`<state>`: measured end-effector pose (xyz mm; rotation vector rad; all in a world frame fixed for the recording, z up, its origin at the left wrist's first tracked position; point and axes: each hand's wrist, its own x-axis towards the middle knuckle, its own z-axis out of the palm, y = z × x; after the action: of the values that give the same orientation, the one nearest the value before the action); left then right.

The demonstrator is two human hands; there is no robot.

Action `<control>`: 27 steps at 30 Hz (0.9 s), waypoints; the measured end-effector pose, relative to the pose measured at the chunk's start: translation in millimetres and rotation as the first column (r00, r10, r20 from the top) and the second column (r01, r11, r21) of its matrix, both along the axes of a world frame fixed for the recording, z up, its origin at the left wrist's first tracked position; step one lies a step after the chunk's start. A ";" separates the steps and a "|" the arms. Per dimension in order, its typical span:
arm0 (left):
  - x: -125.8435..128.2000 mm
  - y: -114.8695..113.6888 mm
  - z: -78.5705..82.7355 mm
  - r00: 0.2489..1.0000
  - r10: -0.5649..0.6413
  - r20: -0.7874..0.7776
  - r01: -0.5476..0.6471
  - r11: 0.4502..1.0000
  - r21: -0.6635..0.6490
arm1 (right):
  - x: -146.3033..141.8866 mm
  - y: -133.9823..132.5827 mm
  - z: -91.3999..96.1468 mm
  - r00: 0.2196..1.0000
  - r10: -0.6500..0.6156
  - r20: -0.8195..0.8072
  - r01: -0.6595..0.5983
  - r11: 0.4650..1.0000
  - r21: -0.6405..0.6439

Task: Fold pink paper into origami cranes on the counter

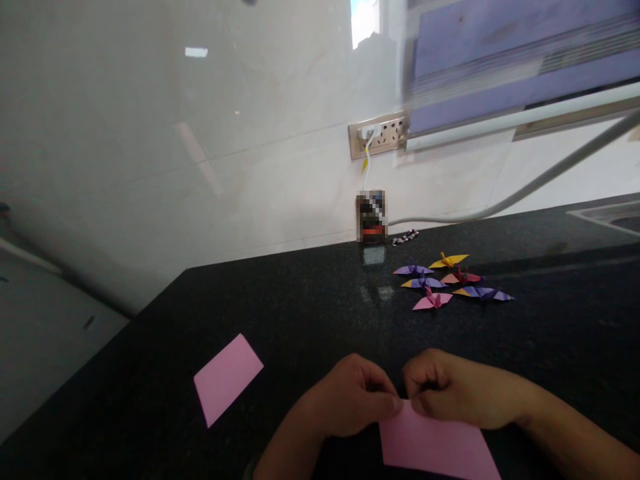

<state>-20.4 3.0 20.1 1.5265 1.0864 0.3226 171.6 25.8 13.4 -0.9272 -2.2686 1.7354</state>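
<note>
1. Broadly, a pale, glossy wall [275,167] stretches up behind the work, taking much of the view.
2. The dark, speckled counter [310,307] runs from the wall's foot toward the person and carries the papers.
3. At upper right, a purple panel [500,67] shows on the wall, its detail blurred.
4. The left hand [345,403] and right hand [460,387] face each other, well apart from the far edge. The left pinches the pink sheet [435,447] near its upper left corner, between thumb and curled fingers; the right pinches the same upper edge just beside it.
5. That sheet lies below the hands, its lower part running out of view; thumbs and fingers cover parts of its upper edge.
6. Off to the left, a pink paper piece [229,380] lies on the counter, clear of both hands.
7. A wall socket [379,135] has a white plug and cord [367,160] leading down to a pixelated object [372,217] against the wall.
8. Beyond the right hand sit six small paper cranes [435,300], in purple, yellow, red and pink.
9. A beaded strand [405,238] lies near the pixelated object.
</note>
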 end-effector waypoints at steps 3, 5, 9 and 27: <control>-5.1 1.6 0.6 0.999 0.025 0.021 -0.025 1.000 -0.003 | 5.7 2.1 2.9 1.000 -0.020 0.016 0.019 0.999 0.043; -8.7 4.3 2.1 0.999 0.049 0.013 -0.049 0.999 0.019 | 9.6 4.3 4.0 0.999 -0.034 0.023 0.033 0.998 0.060; -11.1 11.4 5.2 0.940 0.333 0.075 -0.341 0.926 0.161 | 12.6 9.5 5.9 0.975 -0.212 -0.072 0.216 0.975 0.046; -0.6 13.0 -11.3 0.881 0.446 0.159 -0.472 0.857 0.206 | -7.1 6.6 -7.4 0.925 -0.373 -0.065 0.379 0.905 0.196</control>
<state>-21.0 16.0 8.8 1.4210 1.3614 0.8858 164.5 32.4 6.0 -1.1918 -2.0311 1.3151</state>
